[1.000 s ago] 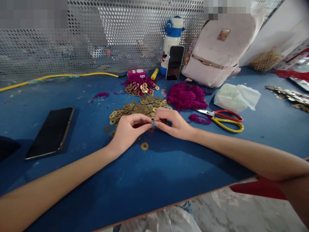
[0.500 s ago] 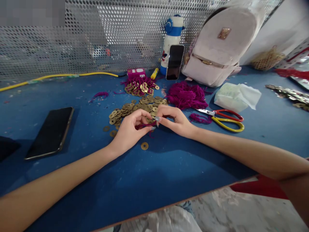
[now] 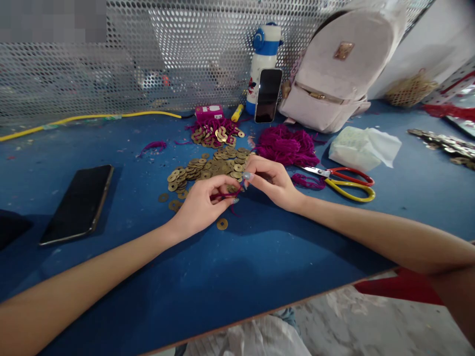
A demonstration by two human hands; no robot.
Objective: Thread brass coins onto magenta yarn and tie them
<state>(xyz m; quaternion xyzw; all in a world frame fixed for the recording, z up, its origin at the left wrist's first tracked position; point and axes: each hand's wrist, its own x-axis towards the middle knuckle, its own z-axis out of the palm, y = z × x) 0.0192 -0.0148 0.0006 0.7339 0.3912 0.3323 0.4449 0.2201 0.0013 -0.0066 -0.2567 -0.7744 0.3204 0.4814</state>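
Observation:
My left hand [image 3: 202,200] is closed on a brass coin [image 3: 233,189] and purple string [image 3: 222,195], thumb and fingers pinched together. My right hand [image 3: 273,184] pinches at the string's other end, just right of the coin; its fingertips partly hide what they grip. Behind both hands spreads a pile of brass coins with square holes [image 3: 200,167]. One loose coin [image 3: 222,224] lies on the table in front of my left hand. Farther back, coins tied with purple string [image 3: 217,132] form a heap. A bundle of purple string [image 3: 285,146] sits behind my right hand.
Scissors [image 3: 336,180] with red and yellow handles lie to the right, near a tissue pack [image 3: 363,147]. A dark phone [image 3: 78,203] rests at left. At the back stand another phone [image 3: 268,96], a bottle [image 3: 261,64] and a pale backpack [image 3: 337,69].
My right hand has shifted slightly right and up, away from the left. The left fingers have lowered a little, and the coin between them shows more clearly.

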